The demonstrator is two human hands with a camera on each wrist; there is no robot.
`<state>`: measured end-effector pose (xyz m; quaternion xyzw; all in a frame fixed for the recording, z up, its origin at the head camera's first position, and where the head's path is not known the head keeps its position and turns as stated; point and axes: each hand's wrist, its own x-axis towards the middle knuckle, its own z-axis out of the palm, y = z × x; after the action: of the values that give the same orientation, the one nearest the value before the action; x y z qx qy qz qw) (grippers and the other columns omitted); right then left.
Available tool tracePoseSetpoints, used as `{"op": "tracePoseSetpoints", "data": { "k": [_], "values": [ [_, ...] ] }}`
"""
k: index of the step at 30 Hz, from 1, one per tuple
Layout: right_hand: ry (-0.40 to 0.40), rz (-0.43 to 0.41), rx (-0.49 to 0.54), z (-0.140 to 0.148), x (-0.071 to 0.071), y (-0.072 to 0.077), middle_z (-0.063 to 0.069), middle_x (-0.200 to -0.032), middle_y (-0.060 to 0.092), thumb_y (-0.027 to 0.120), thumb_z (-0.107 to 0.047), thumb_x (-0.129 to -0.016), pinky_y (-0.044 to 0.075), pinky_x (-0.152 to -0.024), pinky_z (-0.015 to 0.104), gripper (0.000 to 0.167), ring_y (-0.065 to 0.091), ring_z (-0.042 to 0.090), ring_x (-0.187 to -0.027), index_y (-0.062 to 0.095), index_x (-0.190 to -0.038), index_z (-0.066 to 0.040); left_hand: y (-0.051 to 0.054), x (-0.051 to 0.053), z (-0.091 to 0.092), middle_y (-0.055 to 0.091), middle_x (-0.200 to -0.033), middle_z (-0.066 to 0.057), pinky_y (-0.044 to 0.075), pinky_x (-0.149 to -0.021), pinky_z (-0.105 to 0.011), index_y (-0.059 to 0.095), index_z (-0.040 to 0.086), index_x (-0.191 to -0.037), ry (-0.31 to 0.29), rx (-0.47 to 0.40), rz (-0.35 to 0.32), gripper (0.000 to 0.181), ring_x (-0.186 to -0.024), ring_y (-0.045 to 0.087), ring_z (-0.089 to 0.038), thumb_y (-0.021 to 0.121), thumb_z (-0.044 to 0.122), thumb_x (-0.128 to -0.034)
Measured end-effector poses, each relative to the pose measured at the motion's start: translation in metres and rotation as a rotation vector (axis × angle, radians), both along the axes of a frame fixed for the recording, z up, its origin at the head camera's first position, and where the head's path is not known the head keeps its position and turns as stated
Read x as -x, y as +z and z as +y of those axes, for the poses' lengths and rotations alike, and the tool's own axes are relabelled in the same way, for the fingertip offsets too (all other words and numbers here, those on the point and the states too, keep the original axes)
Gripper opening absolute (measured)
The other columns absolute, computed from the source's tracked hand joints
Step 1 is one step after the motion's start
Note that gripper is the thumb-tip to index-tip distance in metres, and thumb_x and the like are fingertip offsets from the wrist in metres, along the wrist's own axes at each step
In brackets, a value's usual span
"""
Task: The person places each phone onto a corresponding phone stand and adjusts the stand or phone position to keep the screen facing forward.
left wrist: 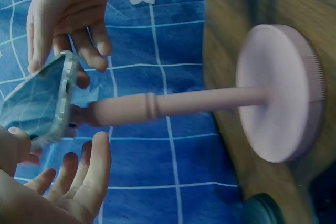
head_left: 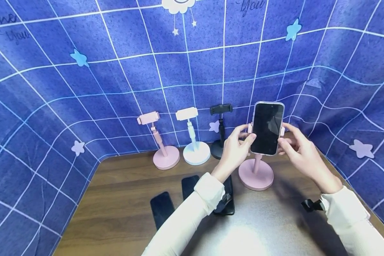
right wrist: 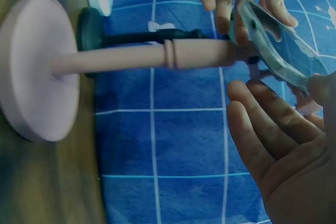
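Observation:
A phone [head_left: 267,128] in a clear case stands upright in the clamp of a pink stand [head_left: 256,174], its dark screen facing the head camera. At its left edge the left hand [head_left: 236,149] pinches the phone and clamp end with thumb and fingers. The right hand [head_left: 302,153] does the same at the right edge, thumb on the phone's front side. In the left wrist view the phone [left wrist: 39,103] sits tilted atop the pink pole [left wrist: 205,100]. The right wrist view shows the phone [right wrist: 278,51] between both hands, the lower fingers of the right hand [right wrist: 283,145] extended below the clamp.
Behind to the left stand another pink stand [head_left: 166,157], a white stand [head_left: 196,153] and a black stand [head_left: 217,149], all with nothing in their clamps. Several dark phones lie on the wooden table [head_left: 121,199], one at the left [head_left: 162,208], others partly under the left forearm. A blue patterned cloth [head_left: 131,78] hangs behind.

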<state>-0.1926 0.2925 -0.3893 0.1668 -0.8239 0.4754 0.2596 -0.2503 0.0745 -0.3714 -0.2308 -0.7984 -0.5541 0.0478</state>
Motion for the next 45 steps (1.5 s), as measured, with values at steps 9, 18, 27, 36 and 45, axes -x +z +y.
{"op": "tracePoseSetpoints", "data": {
  "k": [9, 18, 27, 36, 45],
  "values": [
    [0.06, -0.14, 0.037, -0.014, -0.016, -0.043, 0.029, -0.094, 0.073, 0.044, -0.007, -0.11, 0.06, -0.069, 0.023, 0.038, 0.075, 0.007, -0.075, 0.043, -0.145, 0.006, -0.036, -0.005, -0.02, 0.075, -0.117, -0.006, 0.056, -0.081, -0.023, 0.058, 0.013, -0.141, -0.027, 0.127, -0.016, 0.049, -0.093, 0.076, -0.013, 0.06, 0.044, -0.1035],
    [-0.009, -0.155, -0.086, -0.033, -0.024, -0.081, 0.009, -0.091, 0.077, 0.054, -0.01, -0.107, 0.054, -0.068, 0.016, 0.026, 0.072, 0.008, -0.076, 0.061, -0.13, -0.001, -0.062, -0.01, -0.038, 0.073, -0.117, -0.015, 0.056, -0.081, -0.024, 0.057, 0.007, -0.139, -0.095, 0.287, 0.041, 0.046, -0.091, 0.073, -0.019, 0.063, 0.034, -0.103],
    [-0.008, -0.086, -0.136, -0.058, -0.021, -0.096, 0.011, -0.104, 0.078, 0.063, -0.008, -0.101, 0.051, -0.075, 0.011, 0.029, 0.071, 0.005, -0.088, 0.065, -0.13, -0.003, -0.081, -0.012, -0.064, 0.068, -0.13, -0.014, 0.05, -0.104, -0.04, 0.053, 0.009, -0.144, -0.069, 0.479, 0.053, 0.048, -0.122, 0.064, -0.028, 0.061, 0.035, -0.1033],
    [0.041, -0.028, -0.115, -0.083, -0.006, -0.088, 0.012, -0.12, 0.074, 0.064, -0.004, -0.099, 0.049, -0.088, 0.009, 0.03, 0.068, 0.009, -0.108, 0.065, -0.129, 0.0, -0.081, -0.007, -0.076, 0.056, -0.147, -0.015, 0.046, -0.111, -0.046, 0.048, 0.009, -0.151, 0.01, 0.651, 0.037, 0.058, -0.136, 0.054, -0.032, 0.058, 0.041, -0.1039],
    [0.109, -0.068, -0.015, -0.111, 0.006, -0.081, 0.024, -0.129, 0.068, 0.063, -0.003, -0.1, 0.058, -0.092, 0.032, 0.038, 0.071, 0.039, -0.109, 0.059, -0.137, 0.003, -0.087, -0.002, -0.087, 0.051, -0.15, -0.019, 0.047, -0.11, -0.05, 0.042, 0.006, -0.155, 0.004, 0.791, 0.116, 0.075, -0.141, 0.048, -0.033, 0.059, 0.054, -0.1002]
  ]
}}
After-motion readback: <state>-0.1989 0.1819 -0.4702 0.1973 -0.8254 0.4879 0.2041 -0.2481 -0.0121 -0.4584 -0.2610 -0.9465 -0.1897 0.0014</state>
